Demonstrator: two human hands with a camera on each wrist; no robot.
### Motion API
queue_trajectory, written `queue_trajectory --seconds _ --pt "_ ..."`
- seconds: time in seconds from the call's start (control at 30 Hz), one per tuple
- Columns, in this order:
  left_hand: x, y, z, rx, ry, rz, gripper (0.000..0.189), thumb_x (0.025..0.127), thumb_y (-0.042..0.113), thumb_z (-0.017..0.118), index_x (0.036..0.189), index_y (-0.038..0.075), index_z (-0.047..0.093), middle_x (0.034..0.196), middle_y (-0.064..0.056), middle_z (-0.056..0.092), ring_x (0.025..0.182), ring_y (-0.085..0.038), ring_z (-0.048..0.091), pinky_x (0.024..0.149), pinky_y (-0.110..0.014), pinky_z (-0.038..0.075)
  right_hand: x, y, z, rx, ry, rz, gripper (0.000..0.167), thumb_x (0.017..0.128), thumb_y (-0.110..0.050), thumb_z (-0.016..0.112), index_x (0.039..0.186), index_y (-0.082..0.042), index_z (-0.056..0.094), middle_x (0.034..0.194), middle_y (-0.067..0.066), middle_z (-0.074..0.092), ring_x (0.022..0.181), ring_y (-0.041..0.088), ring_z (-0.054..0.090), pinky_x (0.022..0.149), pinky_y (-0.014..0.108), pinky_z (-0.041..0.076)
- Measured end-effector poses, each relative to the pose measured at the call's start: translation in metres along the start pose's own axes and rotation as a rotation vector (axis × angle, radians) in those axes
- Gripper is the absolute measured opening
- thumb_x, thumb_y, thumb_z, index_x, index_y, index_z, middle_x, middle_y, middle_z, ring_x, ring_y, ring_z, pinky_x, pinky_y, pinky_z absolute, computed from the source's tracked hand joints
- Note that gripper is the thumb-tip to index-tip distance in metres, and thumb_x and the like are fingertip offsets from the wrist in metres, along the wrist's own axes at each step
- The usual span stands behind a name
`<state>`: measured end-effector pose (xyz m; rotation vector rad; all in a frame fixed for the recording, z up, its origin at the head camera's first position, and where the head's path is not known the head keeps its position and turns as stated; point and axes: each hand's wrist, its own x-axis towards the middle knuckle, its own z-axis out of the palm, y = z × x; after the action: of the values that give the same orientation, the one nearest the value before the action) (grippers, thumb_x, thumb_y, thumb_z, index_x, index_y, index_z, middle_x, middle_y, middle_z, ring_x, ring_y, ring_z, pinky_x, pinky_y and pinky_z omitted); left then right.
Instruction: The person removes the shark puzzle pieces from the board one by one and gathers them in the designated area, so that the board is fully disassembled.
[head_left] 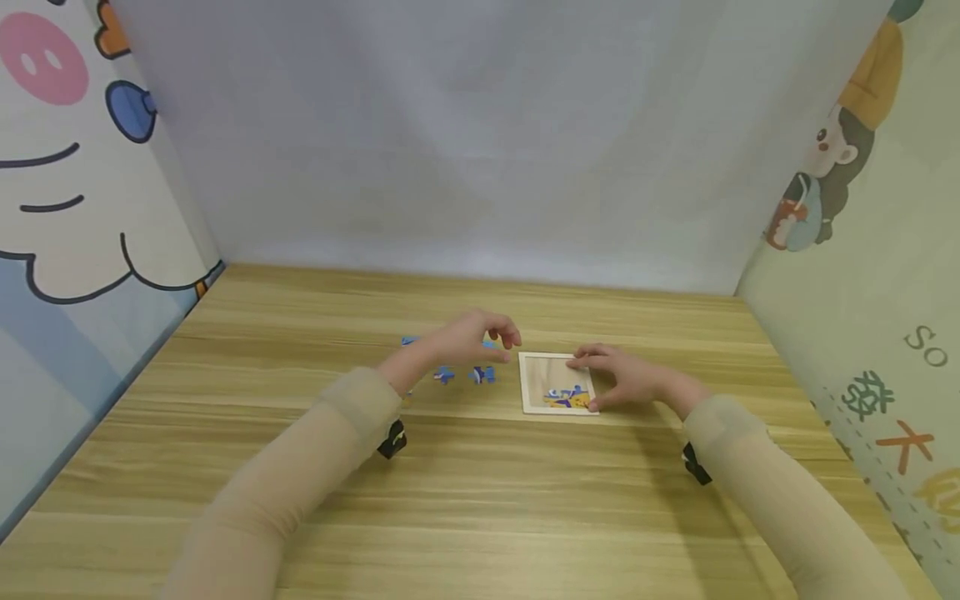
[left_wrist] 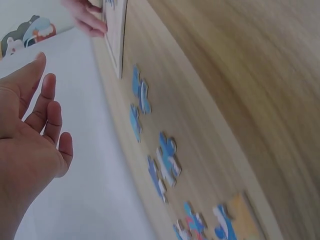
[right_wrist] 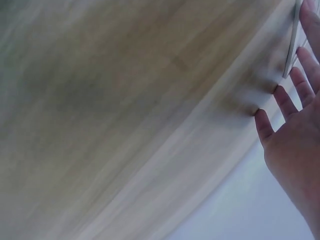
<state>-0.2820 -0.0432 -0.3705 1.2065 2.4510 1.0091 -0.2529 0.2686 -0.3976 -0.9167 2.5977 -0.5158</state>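
A square jigsaw tray [head_left: 531, 408] with a pale border lies on the wooden table; joined blue, purple and yellow pieces [head_left: 567, 397] fill its lower right part, the rest showing bare board. My right hand [head_left: 630, 379] rests at the tray's right edge, thumb by the lower corner and fingertips [right_wrist: 297, 75] by the upper part, spread and fairly straight. Left of the tray my left hand [head_left: 472, 340] hovers above the table, fingers loosely bent, nothing visible in them. Beneath and beside it lie loose blue jigsaw pieces [left_wrist: 167, 157], partly hidden by that hand and forearm in the head view.
More loose pieces [left_wrist: 195, 220] lie in rows farther left on the table [head_left: 480, 500]. A white cloth [head_left: 480, 150] hangs along the back edge. Printed cartoon sheets [head_left: 67, 167] stand at both sides. Each wrist carries a small black device [head_left: 392, 439].
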Motion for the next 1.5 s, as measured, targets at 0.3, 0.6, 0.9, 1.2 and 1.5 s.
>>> queue_trajectory --seconds 0.3,0.6,0.9,1.2,1.5 --pt "0.024 0.003 0.028 0.040 -0.024 -0.010 0.032 0.086 0.015 0.070 0.116 0.009 0.062 0.110 -0.008 0.064 0.106 -0.019 0.056 0.096 -0.036 0.041 0.002 -0.003 0.001 -0.012 0.008 0.022 0.072 0.079 -0.034 0.075 0.139 -0.007 0.046 0.145 0.018 0.034 0.134 0.041 0.028 0.106 0.061 0.023" --pt "0.038 0.006 0.046 0.124 -0.135 -0.039 0.036 0.085 0.020 0.071 0.119 0.017 0.061 0.113 -0.001 0.059 0.107 -0.018 0.047 0.094 -0.040 0.035 0.003 -0.002 0.000 -0.013 0.018 0.013 0.070 0.079 -0.032 0.076 0.138 -0.006 0.047 0.144 0.020 0.034 0.134 0.042 0.027 0.106 0.061 0.023" --pt "0.046 0.003 0.060 0.276 -0.212 0.004 0.031 0.081 0.028 0.074 0.111 0.021 0.068 0.105 0.005 0.062 0.100 -0.010 0.050 0.093 -0.030 0.035 0.001 -0.004 -0.001 0.002 0.000 0.017 0.072 0.079 -0.032 0.075 0.139 -0.006 0.045 0.147 0.019 0.031 0.136 0.042 0.024 0.107 0.061 0.021" --pt "0.044 0.008 0.060 0.248 -0.229 -0.022 0.026 0.083 0.027 0.072 0.108 0.022 0.068 0.107 0.006 0.060 0.103 -0.011 0.049 0.094 -0.032 0.036 -0.002 -0.005 -0.002 -0.002 0.002 0.013 0.067 0.083 -0.031 0.071 0.139 -0.005 0.044 0.147 0.019 0.031 0.135 0.042 0.023 0.106 0.062 0.022" --pt "0.043 0.010 0.060 0.241 -0.234 -0.061 0.022 0.083 0.026 0.072 0.105 0.024 0.068 0.103 0.008 0.058 0.099 -0.009 0.049 0.092 -0.031 0.035 0.000 -0.008 0.001 -0.060 0.033 0.000 0.062 0.086 -0.031 0.069 0.138 -0.005 0.046 0.144 0.018 0.035 0.134 0.041 0.029 0.106 0.059 0.025"
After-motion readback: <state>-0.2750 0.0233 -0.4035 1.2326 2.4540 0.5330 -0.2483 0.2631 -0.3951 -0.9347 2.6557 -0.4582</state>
